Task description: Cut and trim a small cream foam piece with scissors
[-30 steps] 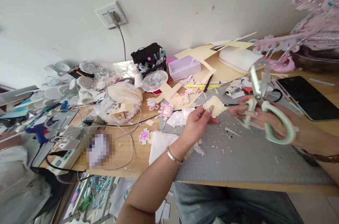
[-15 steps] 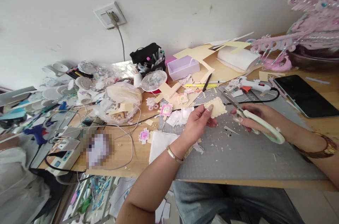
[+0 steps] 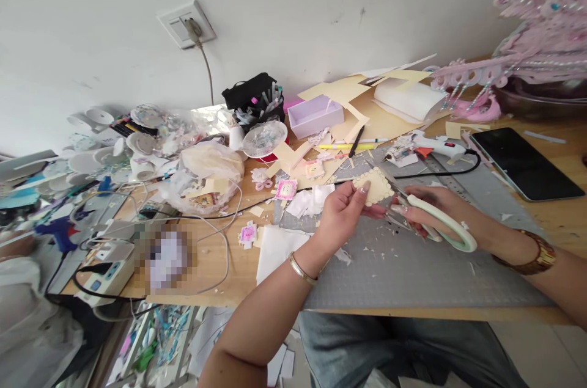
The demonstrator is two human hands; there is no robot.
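In the head view, the left hand [image 3: 343, 212] pinches a small cream card [image 3: 376, 187] with a scalloped border, thumb on top, above the middle of the grey cutting mat [image 3: 413, 275]. The right hand [image 3: 424, 208] is wrapped around the pale green handles of the scissors [image 3: 452, 226], the blades right at the card's right-hand edge — whether they touch it I cannot tell.

The mat runs close along the front edge of the bench [image 3: 220, 297]. Its widest open stretch lies between the forearms, from the hands down to that front edge; small scraps lie scattered nearer the hands. Room is tighter beyond them: a white glue gun [image 3: 438, 145] and its black cable lie toward the mat's far edge, and a dark-screened tablet [image 3: 527, 163] lies past the mat's right side. A lilac box [image 3: 316, 119] stands toward the bench's back edge, and white paper [image 3: 277, 250] overlaps the mat's left edge.

No brand can be read. A metal ruler [image 3: 452, 180] carries markings too small to make out; a pink-bordered card [image 3: 286, 190] bears a little drawn face — no legible lettering.
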